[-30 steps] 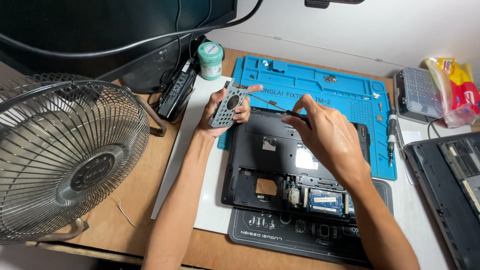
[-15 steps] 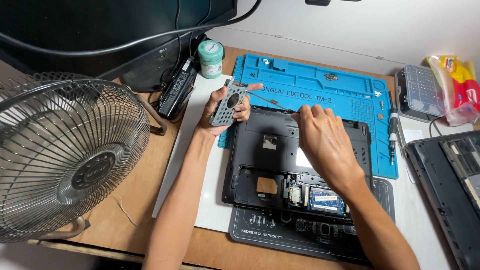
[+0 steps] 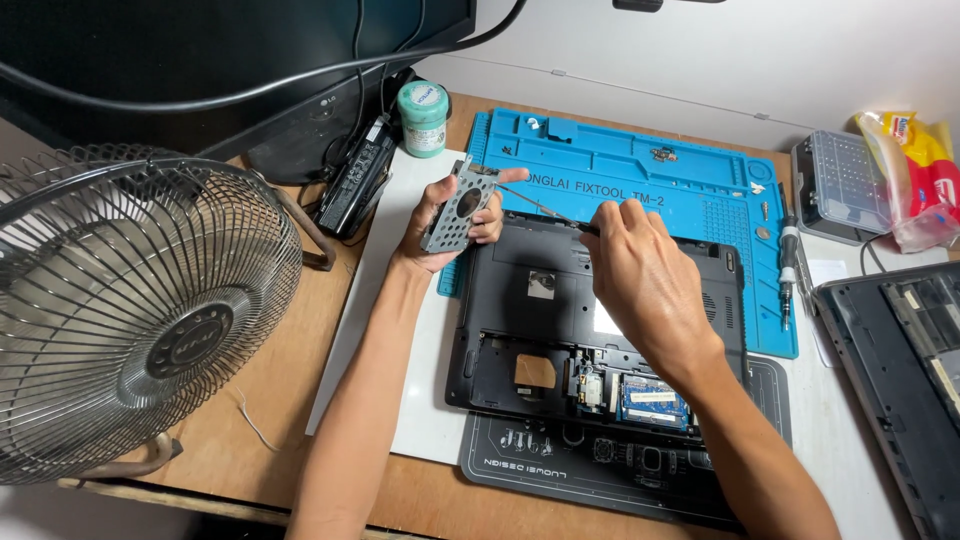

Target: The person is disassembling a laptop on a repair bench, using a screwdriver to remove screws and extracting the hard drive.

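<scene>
My left hand (image 3: 447,228) holds a grey metal drive bracket (image 3: 459,205) with a round hole, raised above the left edge of an opened black laptop base (image 3: 520,300). My right hand (image 3: 640,270) grips thin metal tweezers (image 3: 545,206) whose tips point left toward the bracket's top corner. The laptop lies bottom-up with its bays uncovered, a green memory module (image 3: 652,400) showing near the front. It rests partly on a blue repair mat (image 3: 640,170) and a dark mat (image 3: 560,470).
A large wire-caged fan (image 3: 130,310) stands at the left. A monitor (image 3: 200,70), a black battery (image 3: 358,180) and a green-lidded jar (image 3: 424,104) sit behind. At right: a screwdriver (image 3: 788,268), a clear parts box (image 3: 838,182), a snack bag (image 3: 915,165), another open laptop (image 3: 900,350).
My right hand has shifted slightly toward the bracket, bringing the tweezers' tips nearer its top edge. The left hand keeps the bracket in about the same place.
</scene>
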